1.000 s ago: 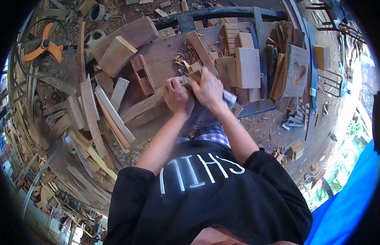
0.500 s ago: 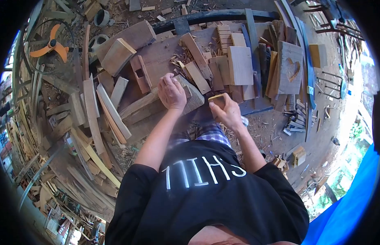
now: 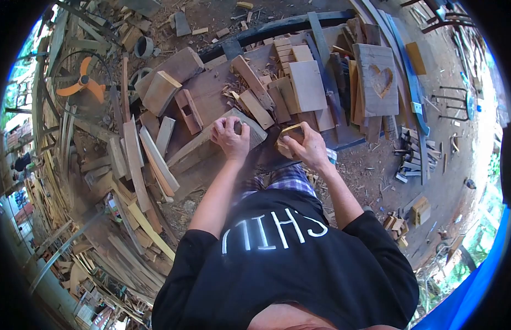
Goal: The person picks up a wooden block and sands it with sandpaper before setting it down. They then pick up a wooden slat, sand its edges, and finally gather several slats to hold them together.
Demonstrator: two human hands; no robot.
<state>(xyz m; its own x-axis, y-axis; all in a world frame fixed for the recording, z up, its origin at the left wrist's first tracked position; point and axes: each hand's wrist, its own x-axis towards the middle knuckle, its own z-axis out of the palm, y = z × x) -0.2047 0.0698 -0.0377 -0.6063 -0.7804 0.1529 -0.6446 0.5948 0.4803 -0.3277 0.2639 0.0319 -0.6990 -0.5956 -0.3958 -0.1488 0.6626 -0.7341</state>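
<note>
My left hand (image 3: 231, 140) is over the end of a long thick wooden beam (image 3: 252, 130), its fingers curled round a small dark piece that I cannot make out clearly. To its right, my right hand (image 3: 309, 147) grips a small wooden block (image 3: 289, 144) with a yellowish top edge. That block is near the bench's front edge, just above my knees. Short boards (image 3: 256, 109) and shavings are on the bench beyond my hands.
A slotted wooden block (image 3: 188, 111) and thick boards (image 3: 162, 92) are at the left. Pale boards (image 3: 307, 86) and a board with a heart-shaped carving (image 3: 376, 80) stand right. An orange-bladed fan (image 3: 84, 81) is far left; wood offcuts (image 3: 415, 157) litter the floor.
The whole view has shifted. My left hand's fingers have curled, with a small dark piece now showing between them. The block in my right hand is tilted and shows more of its side.
</note>
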